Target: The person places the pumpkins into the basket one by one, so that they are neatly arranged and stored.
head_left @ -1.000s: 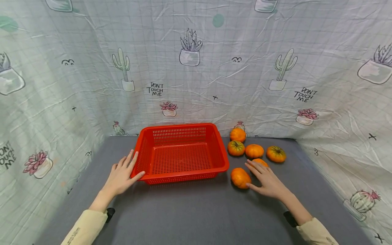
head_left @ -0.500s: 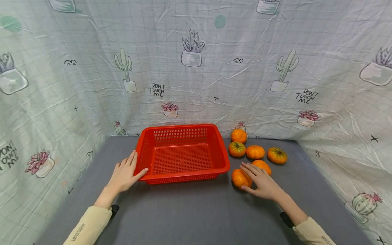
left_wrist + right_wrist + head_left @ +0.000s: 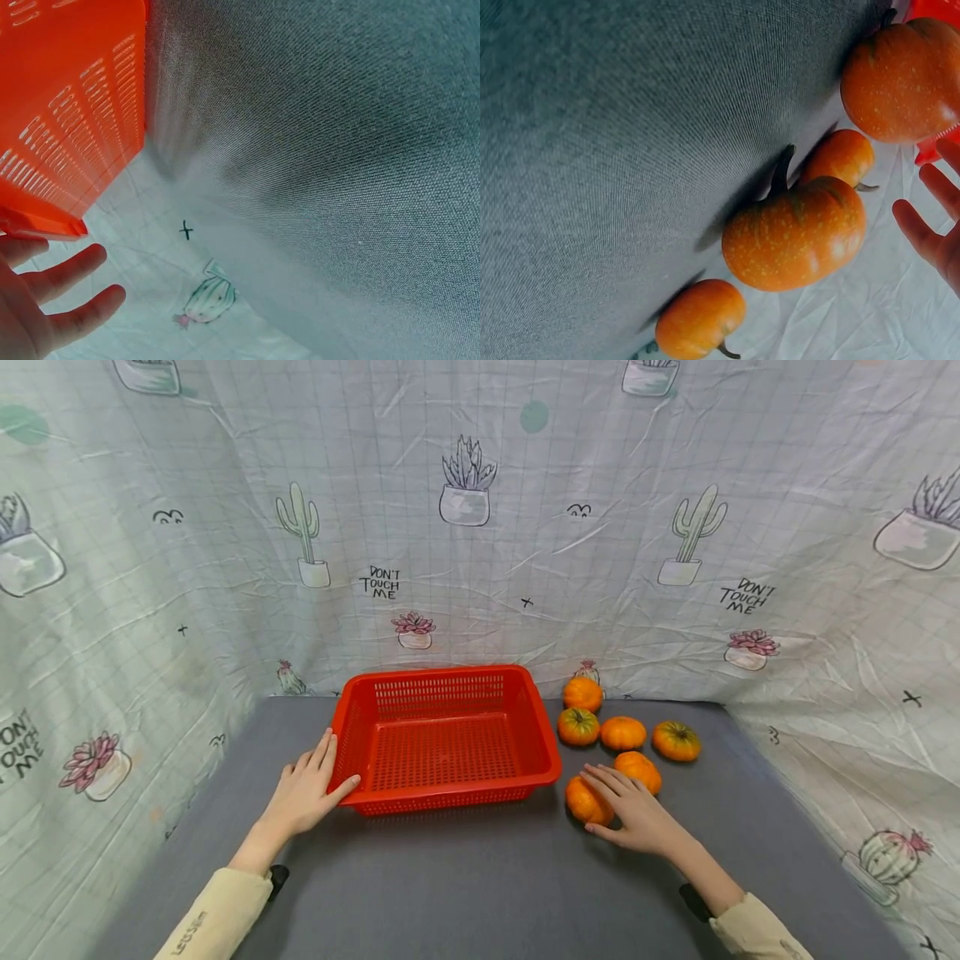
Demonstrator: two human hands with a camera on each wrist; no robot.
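right fingers point(image 3: 609, 782) over orange pumpkin point(image 3: 582, 802)

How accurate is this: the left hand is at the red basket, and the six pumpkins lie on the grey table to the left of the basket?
Wrong on one point: the six pumpkins lie on the grey table to the right of the red basket, as the head view shows. The left hand is at the basket, as you said.

I see the basket point(image 3: 450, 792) in glossy plastic, my pumpkins point(image 3: 795, 236) smooth and shiny, the tabletop point(image 3: 465, 877) matt woven cloth, the backdrop point(image 3: 525, 556) creased.
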